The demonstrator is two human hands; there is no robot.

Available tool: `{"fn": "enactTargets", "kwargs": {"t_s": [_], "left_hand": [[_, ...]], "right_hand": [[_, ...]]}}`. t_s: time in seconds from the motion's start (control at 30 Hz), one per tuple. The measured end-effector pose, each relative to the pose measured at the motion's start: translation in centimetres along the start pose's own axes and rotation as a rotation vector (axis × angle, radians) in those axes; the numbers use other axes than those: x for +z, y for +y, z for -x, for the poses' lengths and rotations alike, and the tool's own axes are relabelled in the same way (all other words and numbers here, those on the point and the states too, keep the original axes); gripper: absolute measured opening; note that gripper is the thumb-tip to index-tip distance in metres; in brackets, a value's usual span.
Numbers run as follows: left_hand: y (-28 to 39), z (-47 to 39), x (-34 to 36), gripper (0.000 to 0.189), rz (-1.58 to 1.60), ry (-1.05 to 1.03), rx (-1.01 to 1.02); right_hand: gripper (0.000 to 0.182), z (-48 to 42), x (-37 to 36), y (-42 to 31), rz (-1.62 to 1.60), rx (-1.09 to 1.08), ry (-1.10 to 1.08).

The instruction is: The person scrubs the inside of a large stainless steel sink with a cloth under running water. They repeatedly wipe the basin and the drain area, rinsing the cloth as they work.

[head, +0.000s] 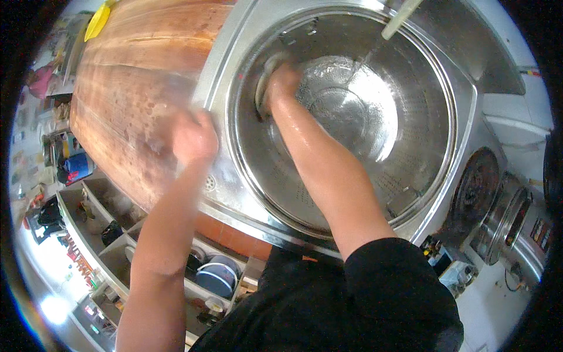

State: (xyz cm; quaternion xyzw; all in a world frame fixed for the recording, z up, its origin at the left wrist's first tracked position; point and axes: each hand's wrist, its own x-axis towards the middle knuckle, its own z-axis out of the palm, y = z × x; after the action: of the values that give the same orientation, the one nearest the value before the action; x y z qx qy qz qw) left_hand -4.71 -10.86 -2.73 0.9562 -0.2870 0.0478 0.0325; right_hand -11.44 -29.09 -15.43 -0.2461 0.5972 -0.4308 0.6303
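A large round stainless steel basin (422,127) with perforated walls stands in the metal sink. My right hand (283,81) reaches inside it, against the left part of its wall, shut on a blurred greyish round-edged thing (262,88), whose kind I cannot tell. Some water lies at the basin's bottom. Left of the basin, my left hand (195,134) is over the right edge of a wet wooden board (127,101). Motion blurs its fingers; whether it holds anything cannot be told. A pale tap or hose end (396,22) hangs over the basin's upper rim.
A yellow object (97,22) lies at the board's far left corner. Below are grey shelf compartments (79,220) and a dark bucket with a white handle (217,277). A round dark pan or lid (475,193) and steel pots (506,215) are at the right.
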Motion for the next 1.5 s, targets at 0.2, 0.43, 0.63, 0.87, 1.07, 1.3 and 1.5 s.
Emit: {"fn": "enactTargets", "kwargs": {"t_s": [0.2, 0.43, 0.63, 0.87, 1.07, 1.3, 1.5], "left_hand": [[1.2, 0.1, -1.8, 0.048, 0.037, -0.082, -0.032], [1.5, 0.4, -3.8, 0.046, 0.019, -0.198, -0.136], [1.4, 0.3, -2.7, 0.046, 0.066, -0.108, -0.088], [1.2, 0.7, -3.3, 0.041, 0.092, -0.080, -0.109], [1.2, 0.5, -4.1, 0.049, 0.054, -0.194, -0.161], [1.0, 0.3, -2.4, 0.046, -0.023, -0.135, -0.101], [-0.1, 0.4, -1.9, 0.047, 0.002, -0.078, -0.081]], "right_hand": [[0.045, 3.2, 1.2, -7.1, 0.137, -0.330, 0.068], [0.042, 15.1, -6.8, -4.3, 0.427, -0.313, -0.577], [0.050, 9.0, 2.1, -13.1, 0.000, -0.261, -0.078], [0.037, 19.3, -12.3, -6.1, 0.663, -0.089, -0.847], [0.059, 13.8, -2.3, -6.2, 0.577, -0.252, -0.385], [0.053, 0.7, -1.1, 1.2, -0.287, 0.516, -0.217], [0.046, -11.0, -10.8, 0.5, -0.133, 0.626, -0.351]]}}
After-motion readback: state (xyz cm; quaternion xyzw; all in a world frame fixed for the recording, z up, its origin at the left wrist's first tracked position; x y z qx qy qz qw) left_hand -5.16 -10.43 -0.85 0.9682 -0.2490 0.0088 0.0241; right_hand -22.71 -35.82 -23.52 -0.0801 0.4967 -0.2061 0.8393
